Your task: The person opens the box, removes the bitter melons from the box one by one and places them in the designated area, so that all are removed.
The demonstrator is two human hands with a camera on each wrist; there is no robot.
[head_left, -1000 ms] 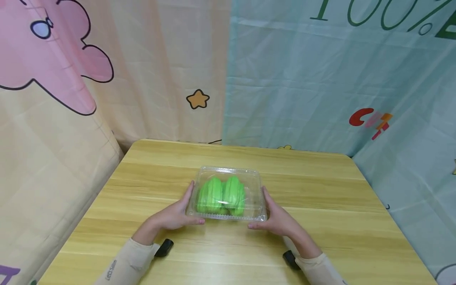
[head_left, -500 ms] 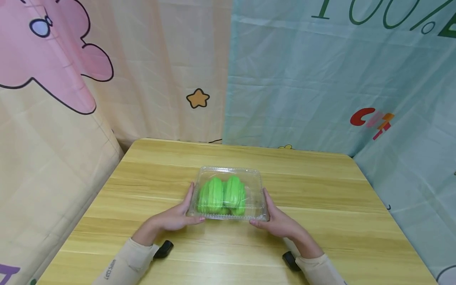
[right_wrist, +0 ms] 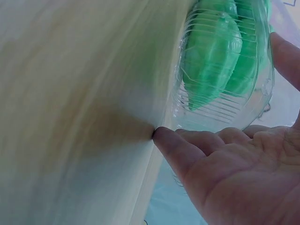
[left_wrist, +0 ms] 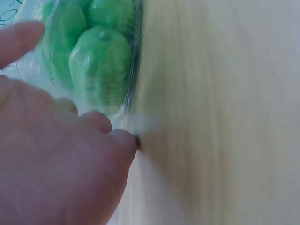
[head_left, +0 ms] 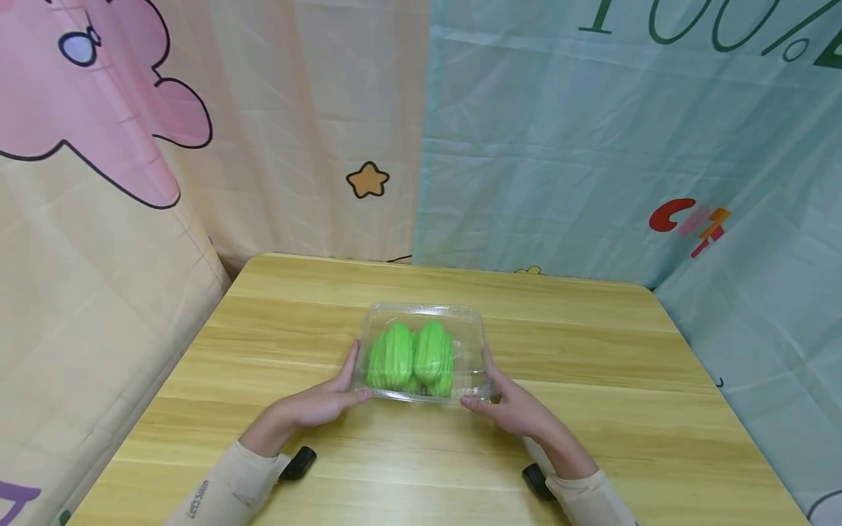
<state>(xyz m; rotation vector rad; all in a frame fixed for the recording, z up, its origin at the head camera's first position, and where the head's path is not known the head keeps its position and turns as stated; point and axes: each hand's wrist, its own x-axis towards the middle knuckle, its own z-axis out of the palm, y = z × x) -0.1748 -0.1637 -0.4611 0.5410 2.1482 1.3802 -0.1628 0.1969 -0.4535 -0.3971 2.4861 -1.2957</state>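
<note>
A clear plastic clamshell box [head_left: 470,358] lies near the middle of the table in the head view. Through its lid show several bright green, ridged, fruit-shaped pieces [head_left: 397,356], bunched toward the left. My left hand [head_left: 316,402] holds the box's left side, thumb at the front corner and fingers along the side. Opposite it, my right hand [head_left: 516,405] grips the right side, its thumb over the front rim. Both wrist views show the little fingers low by the tabletop and the ribbed box wall [right_wrist: 220,103]. Whether the box bottom touches the table cannot be told.
The wood-grain table [head_left: 421,467] has rounded far corners. Printed cloth hangs behind it and along both sides, with a pink cartoon figure [head_left: 118,88] at left and a blue panel [head_left: 559,146] at right. Dark wrist devices [head_left: 298,464] sit on both sleeves.
Both thumbs have shifted slightly upward onto the front corners of the box. The box's front edge sits a little higher in view; the hands otherwise stay on its sides.
</note>
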